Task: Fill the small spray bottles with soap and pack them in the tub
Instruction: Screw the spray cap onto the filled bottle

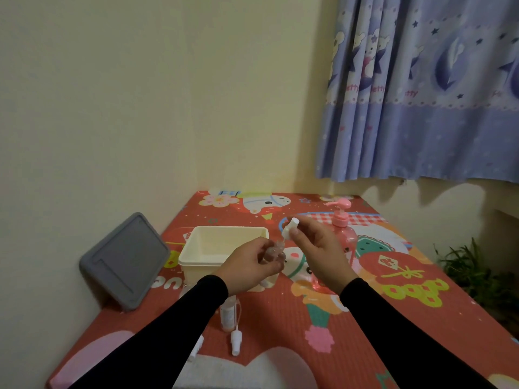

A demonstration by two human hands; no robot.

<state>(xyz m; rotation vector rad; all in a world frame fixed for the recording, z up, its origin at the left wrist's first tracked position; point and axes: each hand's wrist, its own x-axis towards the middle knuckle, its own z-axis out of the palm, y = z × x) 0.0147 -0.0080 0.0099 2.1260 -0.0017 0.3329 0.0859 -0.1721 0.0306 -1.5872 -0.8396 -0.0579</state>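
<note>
Head view: the left hand [247, 265] holds a small spray bottle [273, 252] in a curled grip, fingers and thumb wrapped round its clear body, just in front of the near right corner of the cream tub [196, 248]. The right hand [317, 248] pinches the white spray cap [290, 228] between thumb and fingertips, raised just above and to the right of the bottle mouth; cap and bottle appear apart, though whether the dip tube is inside the neck cannot be told. The pink soap pump bottle [344, 234] stands on the bench [351, 332] behind the right hand, partly hidden by it. The tub is open and shows nothing packed inside from this angle. Near the left sleeve [168, 318], a second small bottle [228, 315] and a loose spray cap [236, 342] lie on the bench; another white piece beside the sleeve is too hidden to identify. A grey lid [123, 259] leans against the wall to the left. Risks, as judged from this position: if the held bottle already contains soap, tilting it while the cap is off would spill it onto the bench or into the tub. A cap brought down off-axis may bend the dip tube or cross-thread, causing leaks once packed. The right wrist is close to the pump bottle and could knock it over on withdrawal. The left forearm passes over the loose bottle and cap and could sweep them off the bench edge.
</note>
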